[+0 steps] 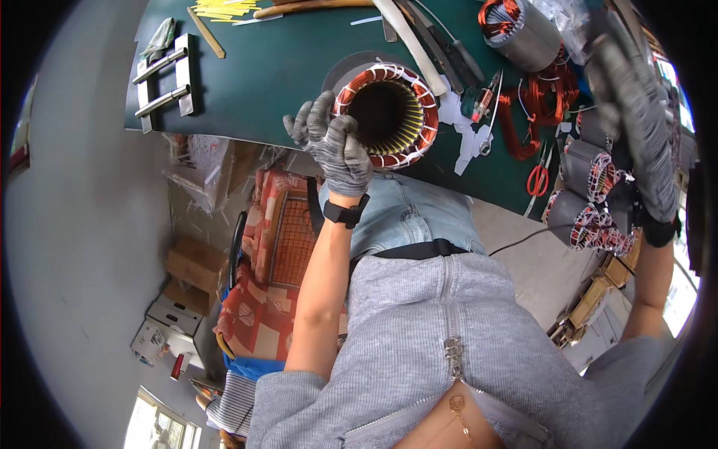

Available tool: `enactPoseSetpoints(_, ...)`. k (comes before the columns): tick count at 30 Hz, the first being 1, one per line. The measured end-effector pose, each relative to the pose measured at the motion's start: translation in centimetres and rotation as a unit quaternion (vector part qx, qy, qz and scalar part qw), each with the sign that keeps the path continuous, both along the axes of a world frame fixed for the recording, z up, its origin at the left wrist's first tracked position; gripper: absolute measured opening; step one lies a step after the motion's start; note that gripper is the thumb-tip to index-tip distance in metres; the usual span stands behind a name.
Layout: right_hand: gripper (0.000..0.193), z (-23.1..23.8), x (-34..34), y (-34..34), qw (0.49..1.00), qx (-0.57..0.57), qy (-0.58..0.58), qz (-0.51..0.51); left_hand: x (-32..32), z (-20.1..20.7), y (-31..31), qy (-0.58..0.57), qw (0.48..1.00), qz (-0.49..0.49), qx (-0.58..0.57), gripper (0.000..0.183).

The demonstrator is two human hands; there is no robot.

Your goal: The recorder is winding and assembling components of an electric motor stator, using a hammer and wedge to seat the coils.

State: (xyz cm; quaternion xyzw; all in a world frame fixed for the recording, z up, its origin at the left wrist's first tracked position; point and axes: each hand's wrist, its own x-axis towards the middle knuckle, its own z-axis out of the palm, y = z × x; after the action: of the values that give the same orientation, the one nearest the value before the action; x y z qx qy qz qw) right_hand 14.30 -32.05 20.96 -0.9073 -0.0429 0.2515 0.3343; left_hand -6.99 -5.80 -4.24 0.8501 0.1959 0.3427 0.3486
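Observation:
A motor stator [429, 123] stands upright on the green worktable, its bore facing up. Copper windings laced with white cord circle its rim, and yellow slot liners line the inside. At the stator's left edge is my left hand [334, 150] in a grey knit glove, fingers apart and partly bent, with nothing visible in them. Whether it presses on the rim I cannot tell. Far to the right, my right hand [632, 112], also gloved, reaches up past the stacked stators. Motion smears its fingers, so what they hold, if anything, does not show.
Several laced stators [598, 176] crowd the right side, below loose copper coils [550, 93] and another wound stator [520, 34]. Red-handled scissors [538, 180] and white paper scraps [471, 142] lie nearer. A metal stand [164, 82] sits left; a patterned chair [262, 314] is below.

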Motion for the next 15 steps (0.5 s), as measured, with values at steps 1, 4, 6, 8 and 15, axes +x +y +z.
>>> enactPoseSetpoints(1,0.047,-3.3,-1.4,-1.8,0.984,0.098,-0.147,-0.011,0.4,0.0,-0.3,-0.004,1.0,-0.002,-0.002,0.015)
enactPoseSetpoints(4,0.024,-8.9,-11.0,-0.1,0.947,-0.15,-0.214,0.188,1.0,-0.3,0.2,-0.019,0.999,0.007,0.028,0.012)
enactPoseSetpoints(6,0.032,-7.3,-17.0,4.6,0.814,-0.309,-0.234,0.433,1.1,-1.5,0.7,-0.039,0.998,-0.025,0.037,0.012)
enactPoseSetpoints(8,0.043,-9.0,-12.0,2.7,0.956,-0.014,0.127,0.263,1.5,-0.2,2.1,-0.013,0.998,-0.007,0.056,0.005)
enactPoseSetpoints(15,0.045,-1.4,0.0,1.7,0.993,0.095,-0.058,0.03,2.3,-0.4,-0.6,-0.066,0.989,-0.027,-0.126,0.023)
